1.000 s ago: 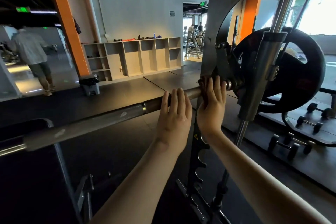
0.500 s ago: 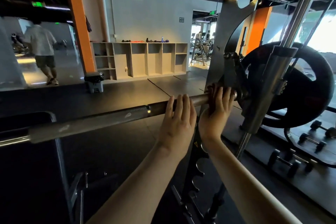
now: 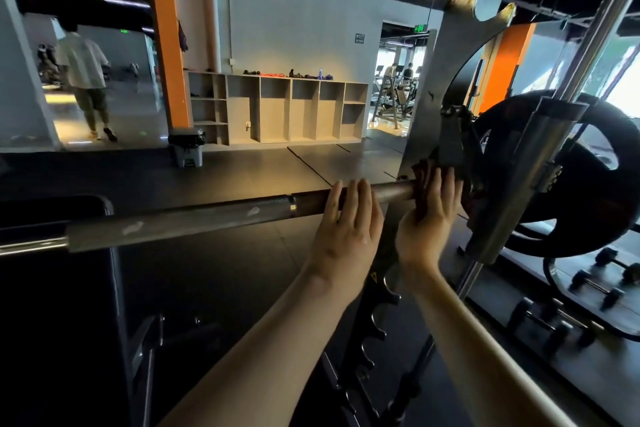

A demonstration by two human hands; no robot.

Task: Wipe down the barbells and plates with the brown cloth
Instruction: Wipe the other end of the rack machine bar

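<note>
Right hand [image 3: 429, 218] slid cloth [image 3: 420, 173] to 3 o'clock, up by plate [image 3: 588, 204]; grip closed round cloth on bar [image 3: 207, 218]. Left hand [image 3: 346, 229] grip hooks bar. Plate likely next.

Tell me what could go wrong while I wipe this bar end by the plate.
Your right hand holds the brown cloth right against the hook mechanism; cloth or fingertips could snag or pinch there. The loaded plate sits just beyond, so twisting the barbell might unrack it.
</note>
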